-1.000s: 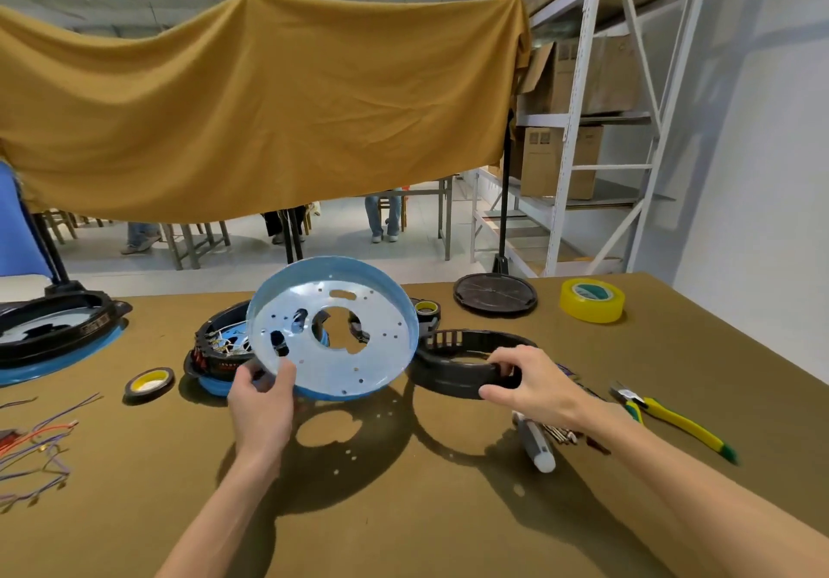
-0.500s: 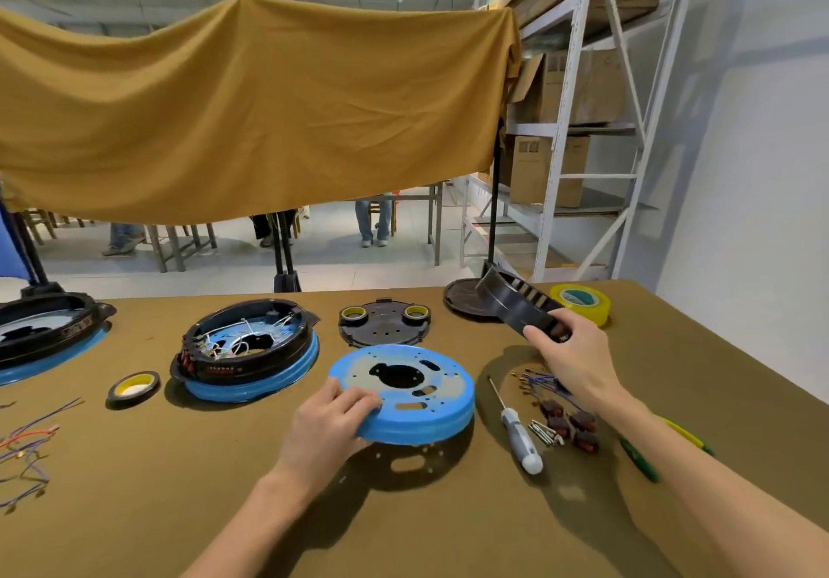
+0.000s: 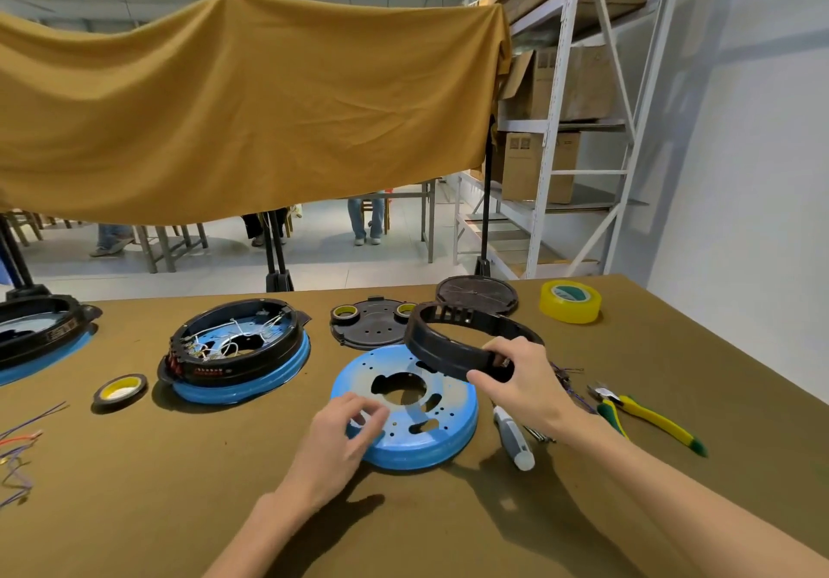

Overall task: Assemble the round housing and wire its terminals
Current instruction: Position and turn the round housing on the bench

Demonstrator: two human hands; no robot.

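At centre frame, the right hand [image 3: 522, 382], gripping the slotted black plastic ring [image 3: 453, 344], has brought it over the perforated blue metal disc [image 3: 406, 407], which the left hand [image 3: 341, 438] steadies with loose fingers, ready for seating.

Matt black plastic ring [image 3: 453, 344], painted blue metal pan [image 3: 406, 411], cloth-covered table [image 3: 179, 488].

Hidden: blue disc [image 3: 406, 416] near-left rim, under left hand [image 3: 334, 440] | Cut off: left-edge housing [image 3: 36, 335]; loose wires [image 3: 18, 447] | Unreadable: label on wired housing [image 3: 237, 348]
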